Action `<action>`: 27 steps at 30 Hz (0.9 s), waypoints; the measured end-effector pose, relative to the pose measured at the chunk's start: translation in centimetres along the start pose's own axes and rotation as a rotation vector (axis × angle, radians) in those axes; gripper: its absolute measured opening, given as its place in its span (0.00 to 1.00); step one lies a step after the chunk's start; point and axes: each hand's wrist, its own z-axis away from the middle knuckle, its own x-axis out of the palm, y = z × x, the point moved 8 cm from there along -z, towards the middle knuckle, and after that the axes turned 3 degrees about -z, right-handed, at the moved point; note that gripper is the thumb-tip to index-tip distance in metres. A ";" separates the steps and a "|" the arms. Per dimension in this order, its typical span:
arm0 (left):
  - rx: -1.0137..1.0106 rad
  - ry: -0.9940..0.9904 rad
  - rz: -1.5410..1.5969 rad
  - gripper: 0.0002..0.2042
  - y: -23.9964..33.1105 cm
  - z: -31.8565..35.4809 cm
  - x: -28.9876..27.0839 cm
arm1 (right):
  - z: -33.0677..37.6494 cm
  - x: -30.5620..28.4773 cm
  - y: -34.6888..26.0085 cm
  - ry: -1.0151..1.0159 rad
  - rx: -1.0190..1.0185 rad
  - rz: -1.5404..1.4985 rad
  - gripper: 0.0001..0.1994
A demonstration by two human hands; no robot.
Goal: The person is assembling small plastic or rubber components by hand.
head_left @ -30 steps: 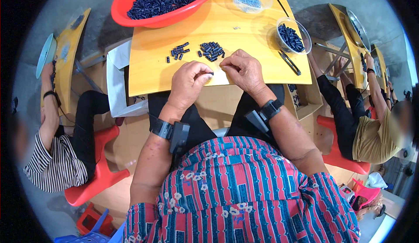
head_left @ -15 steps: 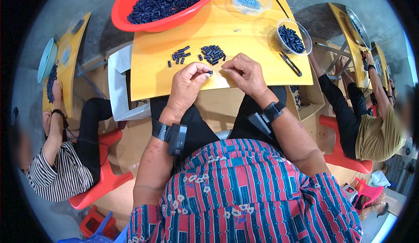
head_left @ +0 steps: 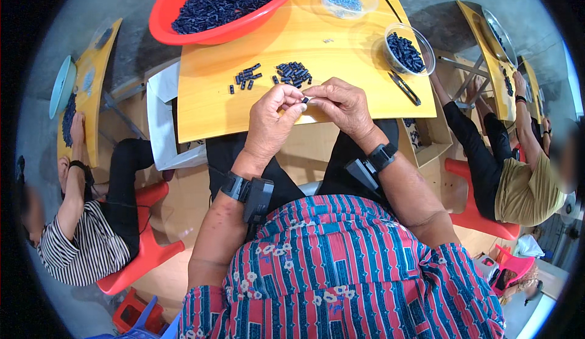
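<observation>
My left hand pinches a small black plastic piece between thumb and fingertips, over the front edge of the yellow table. Fingertips of my right hand meet it from the other side, pinched together; whatever they hold is too small to make out. Just beyond my hands lie two loose groups of similar black pieces, a denser pile and a sparser cluster to its left. Black tweezers lie right of my right hand.
A large red basin heaped with black pieces stands at the back left. Clear tubs hold black pieces and small bluish parts. An open box sits by the table's left side. People work at tables on both sides.
My left hand has moved right with the black piece. My hands, apart before, now meet at the fingertips around it. The view has shifted slightly.
</observation>
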 end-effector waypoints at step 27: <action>-0.017 0.021 -0.039 0.06 -1.3 0.0 0.0 | 0.3 0.5 1.2 -0.027 0.102 -0.024 0.05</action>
